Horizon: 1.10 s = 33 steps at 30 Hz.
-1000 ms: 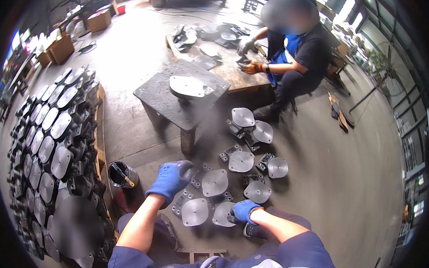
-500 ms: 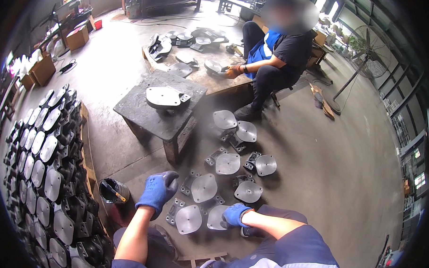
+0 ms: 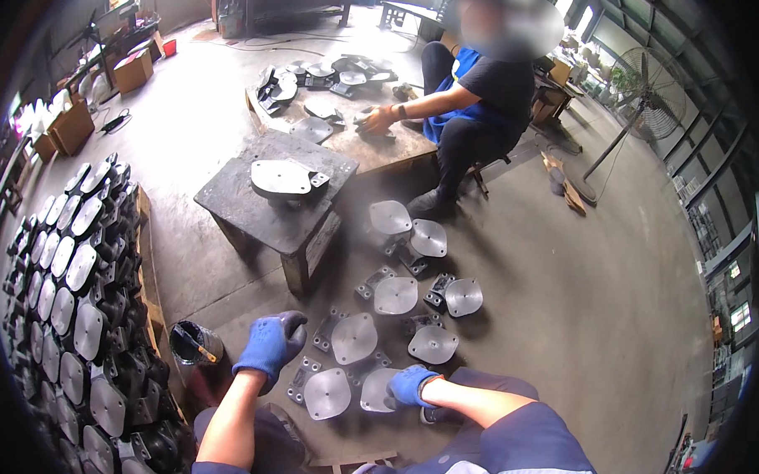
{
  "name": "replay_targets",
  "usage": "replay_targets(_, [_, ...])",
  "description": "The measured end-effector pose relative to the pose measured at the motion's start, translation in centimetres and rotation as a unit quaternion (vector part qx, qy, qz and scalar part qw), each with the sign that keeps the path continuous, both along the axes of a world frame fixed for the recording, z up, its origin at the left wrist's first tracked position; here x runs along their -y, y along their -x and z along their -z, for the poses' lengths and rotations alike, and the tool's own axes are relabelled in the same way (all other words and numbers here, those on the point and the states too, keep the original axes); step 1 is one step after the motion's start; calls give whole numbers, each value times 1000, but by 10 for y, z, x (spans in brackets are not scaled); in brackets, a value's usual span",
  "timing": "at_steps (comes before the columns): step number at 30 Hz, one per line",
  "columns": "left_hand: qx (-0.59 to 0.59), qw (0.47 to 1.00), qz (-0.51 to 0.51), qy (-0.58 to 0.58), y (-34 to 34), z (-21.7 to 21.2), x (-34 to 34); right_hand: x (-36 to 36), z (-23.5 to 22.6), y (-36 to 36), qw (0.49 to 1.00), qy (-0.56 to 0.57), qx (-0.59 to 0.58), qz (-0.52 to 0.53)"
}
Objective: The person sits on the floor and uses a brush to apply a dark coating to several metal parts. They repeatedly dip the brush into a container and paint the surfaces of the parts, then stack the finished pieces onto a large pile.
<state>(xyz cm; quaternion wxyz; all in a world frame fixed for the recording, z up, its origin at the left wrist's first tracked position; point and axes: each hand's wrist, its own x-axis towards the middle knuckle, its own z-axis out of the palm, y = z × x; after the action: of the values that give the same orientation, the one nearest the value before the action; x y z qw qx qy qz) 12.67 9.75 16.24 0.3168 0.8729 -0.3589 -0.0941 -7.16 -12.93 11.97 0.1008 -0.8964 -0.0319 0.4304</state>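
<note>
Both my hands wear blue gloves. My left hand hovers with curled fingers over the floor, just left of a grey metal plate with black brackets. My right hand rests on the edge of another grey plate on the floor. Several more such plates lie spread on the concrete ahead of me. One plate sits on a low dark metal table.
A black can with a brush stands by my left hand. Rows of stacked plates line the left side. A seated person works at a wooden bench with more parts. A standing fan is at right.
The view has moved nearer the floor plates. My left hand has drawn back to the left of the plates; my right hand stays on the near plate.
</note>
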Motion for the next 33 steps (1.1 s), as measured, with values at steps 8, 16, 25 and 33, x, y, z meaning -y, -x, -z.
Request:
replay_targets(8, [-7, 1000, 7, 15, 3, 5, 6, 4, 7, 5, 1000, 8, -8, -4])
replay_targets(16, [25, 999, -26, 21, -15, 4, -16, 5, -14, -11, 998, 36, 28, -53])
replay_targets(25, [21, 991, -123, 41, -29, -10, -51, 52, 19, -13, 985, 97, 73, 121])
replay_targets(33, [-1, 970, -210, 124, -21, -27, -80, -16, 131, 31, 739, -295, -141, 589])
